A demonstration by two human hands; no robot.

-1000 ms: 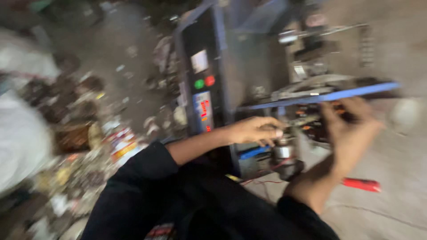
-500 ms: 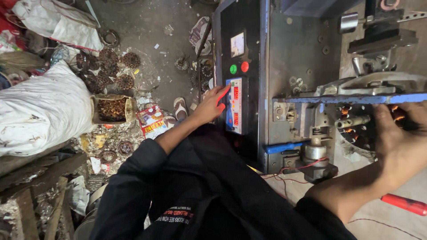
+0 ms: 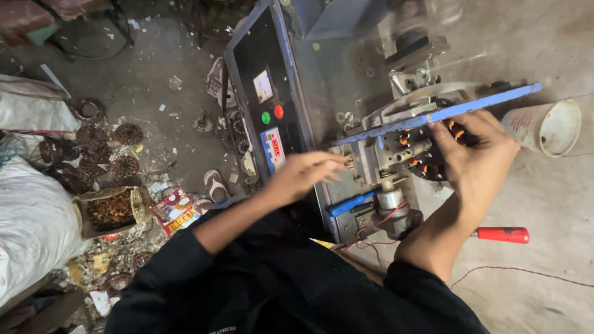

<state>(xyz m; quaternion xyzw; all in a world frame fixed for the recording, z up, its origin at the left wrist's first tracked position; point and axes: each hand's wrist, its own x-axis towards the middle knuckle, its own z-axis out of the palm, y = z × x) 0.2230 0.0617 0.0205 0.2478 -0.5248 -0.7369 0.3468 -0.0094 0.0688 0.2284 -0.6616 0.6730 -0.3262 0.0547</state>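
Fingers of the right hand [image 3: 479, 158] wrap the copper-wound stator [image 3: 427, 151], mounted on the winding machine [image 3: 346, 93] under its blue bar [image 3: 433, 114]. Left hand [image 3: 303, 176] hovers loosely open, holding nothing, beside the control panel [image 3: 266, 105].

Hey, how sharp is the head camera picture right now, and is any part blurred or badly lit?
Head view: mostly sharp; the left hand is slightly motion-smeared, the right hand on the copper-wound stator is clear; the machine top is soft; light is dim and even, no glare.
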